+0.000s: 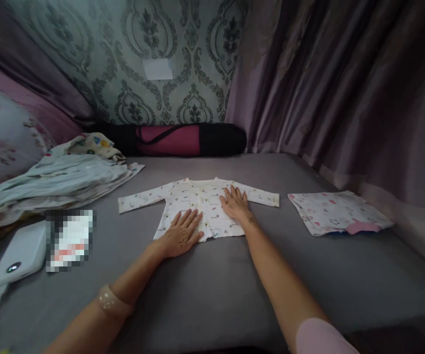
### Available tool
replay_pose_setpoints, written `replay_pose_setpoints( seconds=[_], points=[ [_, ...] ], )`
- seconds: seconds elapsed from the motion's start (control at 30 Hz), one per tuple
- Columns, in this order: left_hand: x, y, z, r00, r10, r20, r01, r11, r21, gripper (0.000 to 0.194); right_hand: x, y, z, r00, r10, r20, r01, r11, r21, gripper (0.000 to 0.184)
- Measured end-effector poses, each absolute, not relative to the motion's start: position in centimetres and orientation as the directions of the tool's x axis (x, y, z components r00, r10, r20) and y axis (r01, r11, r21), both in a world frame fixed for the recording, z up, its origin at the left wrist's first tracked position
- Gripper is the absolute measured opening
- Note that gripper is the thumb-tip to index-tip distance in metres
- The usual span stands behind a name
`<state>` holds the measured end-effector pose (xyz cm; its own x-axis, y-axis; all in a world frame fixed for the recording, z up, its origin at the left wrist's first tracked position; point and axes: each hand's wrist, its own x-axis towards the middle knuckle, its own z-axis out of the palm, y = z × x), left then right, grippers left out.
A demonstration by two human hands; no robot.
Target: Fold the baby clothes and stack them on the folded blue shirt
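A small white long-sleeved baby shirt (pixel 205 196) with a scattered print lies spread on the grey bed sheet (pixel 197 295), its sleeves stretched out to both sides and its collar away from me. My left hand (pixel 183 233) rests flat on the lower left of the shirt, fingers extended. Farther up, on the right half of its chest, my right hand (pixel 235 204) presses flat with the fingers spread. Neither hand grips the cloth. Parts of the shirt under both palms are hidden.
Folded pink-patterned clothes (pixel 338 211) lie at the right. A clothes pile (pixel 61 179) is at the left, near a white power bank (pixel 20 253) with cables and a blurred-out item (pixel 70 241). A black and maroon long bag (pixel 171 139) lies along the wall; curtains (pixel 330 73) hang at right.
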<state>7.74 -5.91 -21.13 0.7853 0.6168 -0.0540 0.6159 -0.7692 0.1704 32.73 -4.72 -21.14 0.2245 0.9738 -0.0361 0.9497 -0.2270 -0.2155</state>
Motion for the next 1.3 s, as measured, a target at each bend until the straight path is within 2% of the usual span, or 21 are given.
replay_pose_setpoints(
  seconds=[0.1,0.2,0.27,0.33,0.43,0.57,0.77,0.87,0.97,1.13,1.2,1.3],
  points=[
    [8.1,-4.9,-19.6,0.803,0.59,-0.08,0.593,-0.779,0.205,0.069,33.1,-4.6,-20.7,0.208,0.974,-0.094,0.936,-0.226,-0.269,0.062],
    [9.0,-2.7,-17.4,0.814,0.569,-0.118,0.573,-0.752,0.325,0.057,34.5,-4.4,-19.8,0.17,0.977,-0.132,0.888,-0.21,-0.41,0.06],
    [9.8,-0.9,-16.3,0.765,0.628,-0.146,0.618,-0.65,0.443,0.053,36.4,-4.4,-18.9,0.175,0.981,-0.088,0.825,-0.195,-0.53,0.058],
    [10.9,0.8,-15.8,0.652,0.75,-0.107,0.688,-0.527,0.499,0.049,39.0,-4.6,-18.1,0.259,0.966,-0.009,0.777,-0.214,-0.593,0.054],
    [13.1,2.6,-16.3,0.557,0.83,0.038,0.693,-0.489,0.529,0.035,43.2,-5.7,-17.3,0.481,0.874,0.071,0.774,-0.385,-0.503,0.046],
    [16.9,3.7,-18.0,0.64,0.758,0.129,0.575,-0.583,0.574,0.032,46.9,-7.8,-17.6,0.665,0.742,0.089,0.729,-0.618,-0.294,0.043],
    [21.9,4.9,-20.4,0.725,0.66,0.197,0.485,-0.693,0.534,0.044,48.1,-8.5,-19.3,0.702,0.712,0.022,0.698,-0.682,-0.218,0.039],
    [23.2,5.7,-21.2,0.772,0.603,0.202,0.442,-0.736,0.512,0.048,48.5,-8.1,-19.8,0.724,0.69,0.012,0.674,-0.704,-0.225,0.04],
    [23.8,6.4,-21.8,0.809,0.564,0.162,0.432,-0.759,0.487,0.052,49.0,-8.0,-19.9,0.745,0.664,-0.066,0.625,-0.729,-0.28,0.039],
    [23.9,7.0,-22.2,0.837,0.542,0.071,0.46,-0.769,0.445,0.057,50.0,-7.8,-19.7,0.729,0.672,-0.129,0.596,-0.717,-0.362,0.021],
    [23.9,7.1,-22.2,0.838,0.546,0.017,0.487,-0.762,0.427,0.061,50.3,-7.6,-19.7,0.736,0.671,-0.093,0.564,-0.683,-0.465,0.016],
    [23.9,7.1,-22.1,0.824,0.564,-0.051,0.531,-0.739,0.414,0.069,50.3,-6.9,-20.0,0.766,0.642,0.031,0.472,-0.531,-0.704,0.019]
  ],
)
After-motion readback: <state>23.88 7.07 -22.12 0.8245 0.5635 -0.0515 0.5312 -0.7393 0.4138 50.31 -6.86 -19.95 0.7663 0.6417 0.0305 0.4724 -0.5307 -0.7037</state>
